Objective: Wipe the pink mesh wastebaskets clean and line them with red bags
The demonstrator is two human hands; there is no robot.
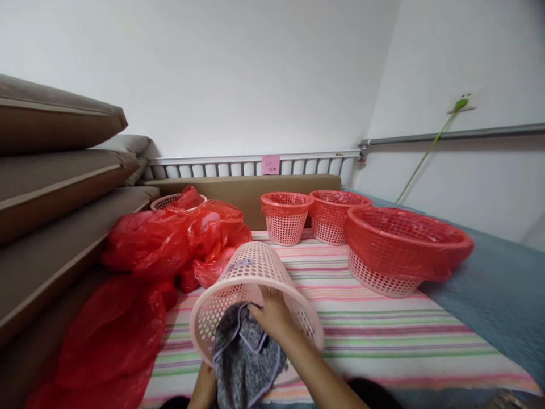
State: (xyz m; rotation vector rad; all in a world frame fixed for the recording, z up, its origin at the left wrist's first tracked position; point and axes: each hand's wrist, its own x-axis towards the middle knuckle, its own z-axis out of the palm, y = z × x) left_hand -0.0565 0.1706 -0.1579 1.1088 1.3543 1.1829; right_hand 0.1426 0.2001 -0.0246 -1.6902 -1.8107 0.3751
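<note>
A pale pink perforated basket [259, 262] lies tipped on its side, its round mouth facing me. My right hand [272, 313] reaches inside it, with the thumb over the edge of a grey cloth [247, 358] that has lilac trim. The cloth hangs out of the mouth across the lower rim. At the lower left, my left hand [206, 379] meets the rim from below; its fingers are hidden behind the basket and cloth. A small label sticks to the basket's outer wall.
Several baskets lined with red bags, one of them a large basket [404, 250], stand on the striped sheet [374, 335] to the right. Crumpled red plastic bags [170, 238] spread on the left beside stacked cushions [55, 187]. Behind are a radiator [213, 169] and a pink note [271, 164].
</note>
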